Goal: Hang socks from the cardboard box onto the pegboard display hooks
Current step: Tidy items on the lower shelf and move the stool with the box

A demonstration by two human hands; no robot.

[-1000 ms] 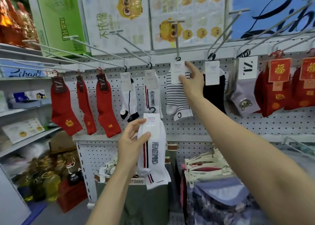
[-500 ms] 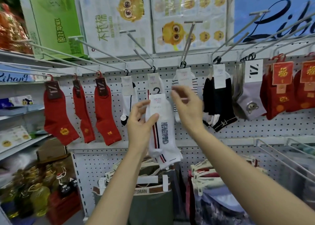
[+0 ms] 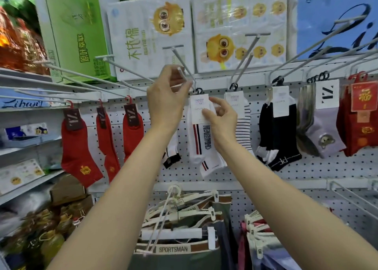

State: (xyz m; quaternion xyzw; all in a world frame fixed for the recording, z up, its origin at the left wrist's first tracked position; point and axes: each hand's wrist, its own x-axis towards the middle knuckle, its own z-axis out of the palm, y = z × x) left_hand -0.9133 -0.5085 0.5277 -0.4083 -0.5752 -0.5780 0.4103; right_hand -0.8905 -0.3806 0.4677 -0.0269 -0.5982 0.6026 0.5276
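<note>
Your left hand [image 3: 167, 97] now steadies the white wire hook [image 3: 185, 73]; your right hand [image 3: 222, 116] pinches the white striped sock's card [image 3: 199, 110], raised onto it—nearly hung.

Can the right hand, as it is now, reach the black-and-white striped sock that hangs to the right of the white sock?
Probably yes. The right hand pinches the card of the white sock, and the striped sock hangs just behind it with nothing between them. It would have to release the card first.

Tissue packs [image 3: 151, 36] above; hangered shorts [image 3: 180, 247] below.
</note>
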